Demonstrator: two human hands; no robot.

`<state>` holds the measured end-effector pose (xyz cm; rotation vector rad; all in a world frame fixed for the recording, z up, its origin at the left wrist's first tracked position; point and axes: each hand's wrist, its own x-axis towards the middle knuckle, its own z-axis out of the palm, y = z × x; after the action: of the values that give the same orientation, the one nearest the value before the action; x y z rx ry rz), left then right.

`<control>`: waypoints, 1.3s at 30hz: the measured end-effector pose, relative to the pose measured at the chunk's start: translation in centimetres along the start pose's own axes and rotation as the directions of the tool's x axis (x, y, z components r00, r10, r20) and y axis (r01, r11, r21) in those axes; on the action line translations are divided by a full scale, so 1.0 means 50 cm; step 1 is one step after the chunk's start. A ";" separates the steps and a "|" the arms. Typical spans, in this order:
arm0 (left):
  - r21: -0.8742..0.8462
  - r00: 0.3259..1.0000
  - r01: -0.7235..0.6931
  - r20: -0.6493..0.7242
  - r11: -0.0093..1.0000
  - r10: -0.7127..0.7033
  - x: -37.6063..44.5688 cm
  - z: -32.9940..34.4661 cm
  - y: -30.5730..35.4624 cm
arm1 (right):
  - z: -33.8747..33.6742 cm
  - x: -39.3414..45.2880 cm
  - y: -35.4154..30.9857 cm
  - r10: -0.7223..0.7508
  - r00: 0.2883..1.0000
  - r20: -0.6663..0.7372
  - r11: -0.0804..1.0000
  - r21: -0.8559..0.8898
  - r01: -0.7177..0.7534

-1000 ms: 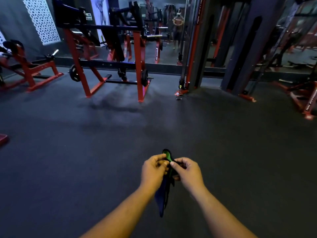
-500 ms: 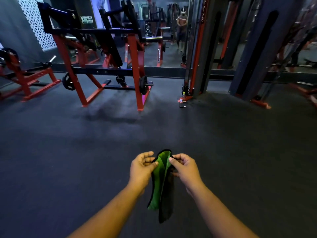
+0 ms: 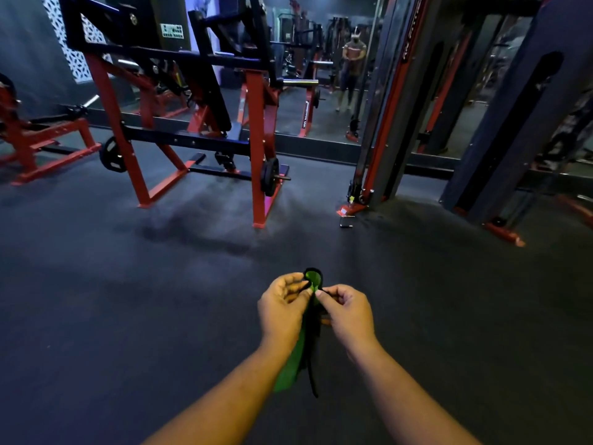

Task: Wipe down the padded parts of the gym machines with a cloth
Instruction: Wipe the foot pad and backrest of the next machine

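A green cloth [image 3: 290,369] with a dark edge hangs folded between my hands, low in the middle of the view. My left hand [image 3: 282,308] pinches its top from the left and my right hand [image 3: 346,313] pinches it from the right, thumbs nearly touching. A small loop of cloth stands up above my fingers. Ahead on the left stands a red and black plate-loaded machine [image 3: 256,123] with a long black back pad [image 3: 208,91] leaning in its frame.
Dark rubber floor [image 3: 128,300] stretches between me and the machines. A red bench frame [image 3: 41,142] sits far left. A cable tower [image 3: 382,117] and a dark column [image 3: 513,123] stand at right before a mirror wall showing a person's reflection [image 3: 351,65].
My hands have drawn together again, closing the cloth that was spread open half a second ago. The view has moved closer to the red machine.
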<state>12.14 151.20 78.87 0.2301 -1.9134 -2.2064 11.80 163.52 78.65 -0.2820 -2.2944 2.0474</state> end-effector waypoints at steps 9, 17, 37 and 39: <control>0.178 0.958 -0.120 0.279 0.977 0.066 0.369 0.065 -0.015 | 0.072 0.350 -0.070 0.152 0.987 0.048 0.982 0.106 -0.157; 0.218 0.945 -0.196 0.301 0.956 0.125 0.700 0.177 -0.028 | -0.004 0.691 -0.044 -0.224 0.975 -0.001 0.947 -0.238 0.217; -0.150 0.992 -0.045 0.111 0.988 0.062 1.484 0.507 -0.046 | -0.039 1.556 -0.264 -0.359 0.914 0.189 0.925 -0.058 0.375; -0.081 0.972 0.015 0.236 0.997 0.004 1.570 0.538 -0.070 | -0.012 1.646 -0.288 -0.333 0.934 0.133 0.942 0.006 0.335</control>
<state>-70.70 156.98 80.92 -0.0433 -1.9313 -2.4038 -70.33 176.69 86.28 0.2378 -2.2406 1.9244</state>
